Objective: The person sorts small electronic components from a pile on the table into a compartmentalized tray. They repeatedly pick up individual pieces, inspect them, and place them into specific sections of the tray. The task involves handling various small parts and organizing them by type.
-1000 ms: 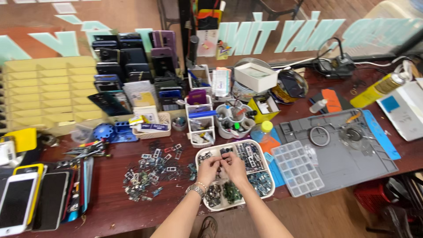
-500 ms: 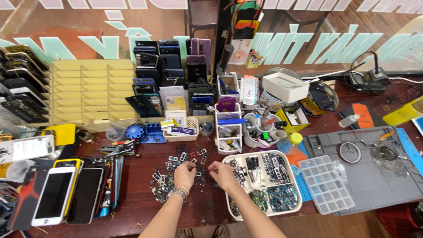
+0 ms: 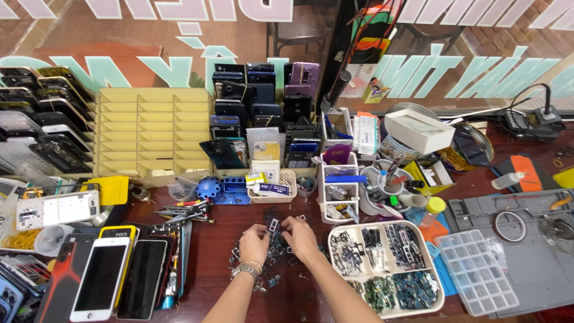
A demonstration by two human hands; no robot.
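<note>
1. Both hands have left the tray (image 3: pixel 335 234) since the earlier frame and now work the parts pile (image 3: pixel 270 245) on the table (image 3: pixel 209 239).
2. Left hand (image 3: pixel 253 244) curled, fingers pressed down on parts; right hand (image 3: pixel 299 235) pinching a small frame.
3. Sorting seems under way; separating one piece needs a fine pinch.

Phones are lying face up at my left: a white-framed phone (image 3: pixel 99 276) with a dark screen, and a black phone (image 3: pixel 142 277) just beside it, screen dark too. A white rectangular box (image 3: pixel 418 131) is sitting at the back right on a round tin. A small white and blue package (image 3: pixel 270 189) is resting in the little basket. Large pale teal lettering (image 3: pixel 418 75) is running across the window behind.
</note>
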